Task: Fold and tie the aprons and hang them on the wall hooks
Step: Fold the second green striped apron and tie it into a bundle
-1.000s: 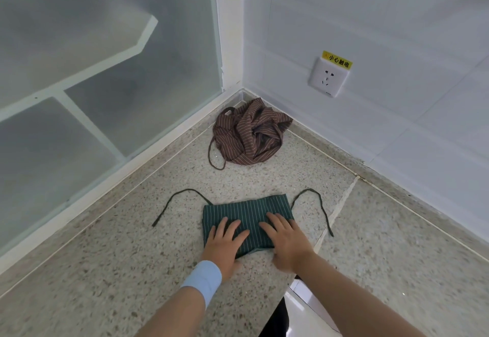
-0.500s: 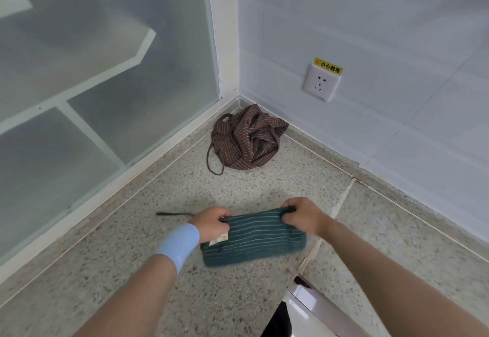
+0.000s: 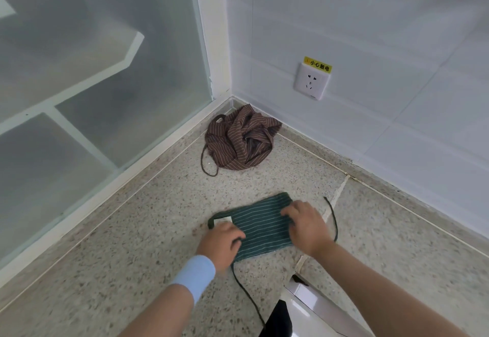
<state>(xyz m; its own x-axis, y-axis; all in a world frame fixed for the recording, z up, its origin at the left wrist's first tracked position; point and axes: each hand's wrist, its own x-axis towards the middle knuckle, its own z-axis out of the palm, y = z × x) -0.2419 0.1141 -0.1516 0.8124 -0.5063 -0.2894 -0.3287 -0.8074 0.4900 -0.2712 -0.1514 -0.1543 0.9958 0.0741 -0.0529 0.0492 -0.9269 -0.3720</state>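
We are gripping the folded green apron with both hands: our left hand is curling its fingers round the end farther from the wall socket, our right hand over the nearer end. The apron is lying flat on the speckled stone surface, below the socket and well apart from it. One tie is trailing away from the socket toward the surface's near edge. The crumpled brown apron is sitting in the corner nearer the socket, with bare stone lying between the two aprons
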